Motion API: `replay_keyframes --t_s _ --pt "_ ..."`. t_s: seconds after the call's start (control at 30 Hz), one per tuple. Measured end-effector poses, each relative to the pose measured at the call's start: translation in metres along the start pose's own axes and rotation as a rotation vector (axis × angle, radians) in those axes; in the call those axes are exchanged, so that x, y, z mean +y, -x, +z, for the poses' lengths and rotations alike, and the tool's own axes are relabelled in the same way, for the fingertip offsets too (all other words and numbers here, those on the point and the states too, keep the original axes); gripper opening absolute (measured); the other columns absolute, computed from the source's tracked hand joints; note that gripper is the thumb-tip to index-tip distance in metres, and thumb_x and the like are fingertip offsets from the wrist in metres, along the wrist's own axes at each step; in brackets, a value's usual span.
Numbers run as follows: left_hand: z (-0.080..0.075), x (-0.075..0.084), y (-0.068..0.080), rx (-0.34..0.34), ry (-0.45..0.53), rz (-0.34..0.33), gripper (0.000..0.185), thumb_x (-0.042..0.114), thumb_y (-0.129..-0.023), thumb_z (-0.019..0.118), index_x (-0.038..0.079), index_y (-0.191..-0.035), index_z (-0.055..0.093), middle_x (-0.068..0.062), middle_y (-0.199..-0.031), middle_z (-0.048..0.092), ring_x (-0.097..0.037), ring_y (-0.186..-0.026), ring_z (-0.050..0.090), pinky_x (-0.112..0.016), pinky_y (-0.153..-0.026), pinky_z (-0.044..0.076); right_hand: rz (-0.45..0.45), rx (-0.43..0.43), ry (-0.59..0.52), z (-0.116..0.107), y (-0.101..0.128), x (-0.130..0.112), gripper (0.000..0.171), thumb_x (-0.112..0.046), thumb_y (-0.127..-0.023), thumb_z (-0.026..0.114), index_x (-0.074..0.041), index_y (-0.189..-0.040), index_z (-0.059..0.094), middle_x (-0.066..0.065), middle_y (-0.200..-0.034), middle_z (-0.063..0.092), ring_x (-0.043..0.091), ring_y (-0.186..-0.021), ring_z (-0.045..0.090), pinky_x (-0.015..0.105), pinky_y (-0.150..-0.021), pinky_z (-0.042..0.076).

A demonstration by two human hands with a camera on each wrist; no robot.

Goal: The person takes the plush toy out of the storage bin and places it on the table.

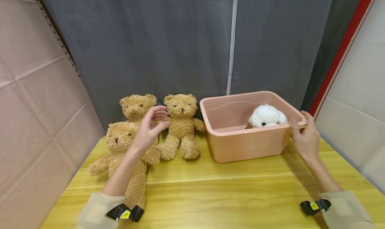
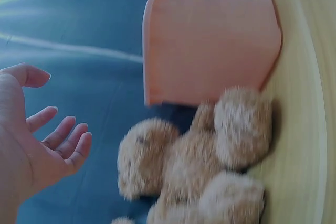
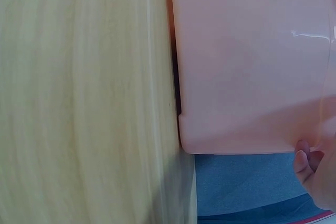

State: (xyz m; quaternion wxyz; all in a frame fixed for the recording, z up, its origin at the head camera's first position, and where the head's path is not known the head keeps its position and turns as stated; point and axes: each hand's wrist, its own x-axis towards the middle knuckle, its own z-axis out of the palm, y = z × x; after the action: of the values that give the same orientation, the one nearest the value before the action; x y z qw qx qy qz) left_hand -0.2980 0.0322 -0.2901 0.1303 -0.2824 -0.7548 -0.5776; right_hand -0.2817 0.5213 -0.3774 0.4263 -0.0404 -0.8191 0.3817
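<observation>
Gripping the right rim of the pink plastic tub [image 1: 240, 145], the right hand [image 1: 305, 137] curls its fingers over the edge. A fluffy white plush toy [image 1: 266, 116] lies inside. The left hand [image 1: 149, 127] hovers open, fingers relaxed, holding nothing, just before three tan plush teddy bears [image 1: 180, 122] at the desk's [image 1: 225, 195] far left.

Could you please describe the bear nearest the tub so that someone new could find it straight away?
Start at the pink plastic tub on the yellow wooden table. Just left of it sits a tan curly-furred teddy bear, upright against the grey curtain. Of the three tan bears, only this one is beside the tub and fully unobstructed.
</observation>
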Motion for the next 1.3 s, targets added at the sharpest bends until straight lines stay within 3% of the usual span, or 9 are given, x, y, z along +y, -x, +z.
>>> replay_keyframes --t_s 0.2,0.37,0.63,0.83,1.03,1.17,1.3 --pt "0.038 0.008 -0.015 -0.069 0.005 0.019 0.049 0.01 -0.093 0.064 0.003 -0.14 0.05 -0.015 -0.128 0.056 -0.034 -0.117 0.055 -0.047 -0.1 0.045 -0.004 -0.02 -0.009 -0.001 0.0 -0.003 0.057 -0.032 -0.102 0.055 -0.002 -0.149 0.043 0.03 -0.124 0.059 -0.009 -0.059 0.04 0.003 -0.058 0.035" --pt "0.071 0.013 -0.026 -0.109 0.08 0.043 0.048 0.01 -0.093 0.065 0.003 -0.138 0.05 -0.019 -0.129 0.055 -0.035 -0.116 0.056 -0.049 -0.101 0.045 -0.01 -0.015 -0.01 -0.001 -0.002 -0.004 0.056 -0.033 -0.102 0.055 -0.002 -0.148 0.043 0.03 -0.122 0.059 -0.008 -0.056 0.04 0.003 -0.056 0.035" --pt "0.121 0.024 -0.043 -0.135 0.161 0.089 0.047 0.004 -0.091 0.065 0.0 -0.136 0.051 -0.017 -0.126 0.055 -0.028 -0.111 0.058 -0.042 -0.098 0.049 -0.003 -0.031 -0.015 -0.003 -0.003 -0.006 0.057 -0.034 -0.102 0.054 -0.004 -0.149 0.043 0.029 -0.12 0.059 -0.008 -0.055 0.041 0.004 -0.056 0.035" --pt "0.154 0.026 -0.052 -0.158 0.187 0.058 0.045 0.004 -0.091 0.065 0.0 -0.134 0.052 -0.017 -0.125 0.056 -0.028 -0.11 0.059 -0.035 -0.098 0.048 0.009 -0.021 -0.011 -0.003 -0.002 -0.005 0.057 -0.034 -0.102 0.055 -0.004 -0.149 0.044 0.027 -0.115 0.059 -0.007 -0.053 0.04 0.005 -0.055 0.035" --pt "0.177 0.026 -0.061 -0.122 0.191 0.058 0.045 0.001 -0.088 0.067 -0.002 -0.131 0.054 -0.017 -0.122 0.057 -0.023 -0.104 0.059 -0.043 -0.101 0.048 0.001 -0.012 -0.018 -0.005 -0.001 -0.005 0.057 -0.034 -0.101 0.056 -0.003 -0.148 0.044 0.027 -0.111 0.059 -0.008 -0.052 0.041 0.005 -0.055 0.035" --pt "0.186 0.027 -0.068 -0.102 0.188 0.019 0.044 0.002 -0.087 0.068 -0.001 -0.129 0.056 -0.014 -0.119 0.059 -0.021 -0.103 0.06 -0.034 -0.098 0.049 0.001 -0.023 -0.006 -0.006 0.0 -0.006 0.058 -0.034 -0.101 0.056 -0.003 -0.148 0.044 0.027 -0.112 0.059 -0.007 -0.054 0.041 0.005 -0.056 0.035" --pt "0.195 0.029 -0.075 -0.131 0.165 -0.024 0.043 0.006 -0.088 0.068 0.002 -0.13 0.057 -0.013 -0.122 0.061 -0.024 -0.108 0.061 -0.025 -0.095 0.048 0.014 -0.036 -0.004 -0.006 0.001 -0.005 0.059 -0.035 -0.102 0.055 -0.002 -0.148 0.042 0.028 -0.117 0.058 -0.006 -0.055 0.042 0.004 -0.056 0.036"
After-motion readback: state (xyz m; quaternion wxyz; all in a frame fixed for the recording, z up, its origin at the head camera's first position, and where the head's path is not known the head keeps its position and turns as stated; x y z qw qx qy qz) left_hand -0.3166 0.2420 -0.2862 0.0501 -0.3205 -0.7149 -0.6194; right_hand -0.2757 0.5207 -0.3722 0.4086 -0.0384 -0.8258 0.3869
